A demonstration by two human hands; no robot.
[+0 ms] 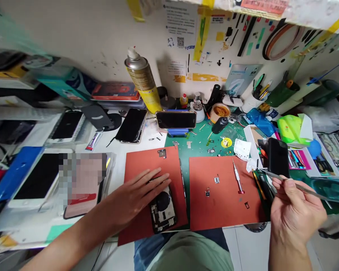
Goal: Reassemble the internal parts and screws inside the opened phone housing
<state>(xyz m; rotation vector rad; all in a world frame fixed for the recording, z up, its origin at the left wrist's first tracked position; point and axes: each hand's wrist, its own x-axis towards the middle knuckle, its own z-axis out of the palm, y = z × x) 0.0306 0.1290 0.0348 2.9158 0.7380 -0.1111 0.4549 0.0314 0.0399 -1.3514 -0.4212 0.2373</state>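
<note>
My left hand (147, 188) lies flat, fingers stretched out, over the upper end of an opened phone (164, 212) with its inner parts showing. The phone rests on the left orange mat (134, 222), and a small metal part (162, 153) sits beyond my fingers. Over to the right, my right hand (298, 209) is closed on metal tweezers (310, 191). Their tip points left, close to a crumpled white tissue (251, 165); I cannot tell whether it grips the tissue. A screwdriver (237, 177) and small parts lie on the right orange mat (209, 214).
A phone (176, 120) leans on a blue stand at the back, near a spray can (144, 79). Several phones, including a white one (35, 180), lie at left. At right are a dark phone (278, 156), a white tray (251, 141) and a pen cup (251, 101).
</note>
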